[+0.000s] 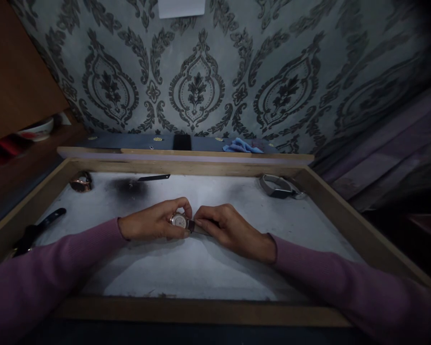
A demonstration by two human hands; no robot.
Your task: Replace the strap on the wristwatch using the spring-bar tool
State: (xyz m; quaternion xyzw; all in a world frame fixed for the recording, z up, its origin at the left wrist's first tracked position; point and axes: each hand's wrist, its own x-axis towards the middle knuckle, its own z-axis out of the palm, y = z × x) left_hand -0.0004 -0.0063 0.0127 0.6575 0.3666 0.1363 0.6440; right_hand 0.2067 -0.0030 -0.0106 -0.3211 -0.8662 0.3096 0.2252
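A wristwatch [179, 221] with a pale dial and a metallic case is held just above the white tray floor. My left hand [158, 220] grips its case, thumb below and fingers curled over the top. On the right side of the case, a short dark strap [191, 225] sticks out. The fingertips of my right hand [230, 229] are closed on this strap. A thin, dark strip runs under those fingers; whether it is more strap or a tool I cannot tell.
A wooden-framed tray [187, 306] surrounds my hands. Inside lie a rose-gold watch [81, 182], a black-strapped watch [39, 230], a flat dark strip [154, 178] and silver-banded watches [278, 186]. Behind the tray are a black phone-like object [182, 142] and a blue cloth [241, 145].
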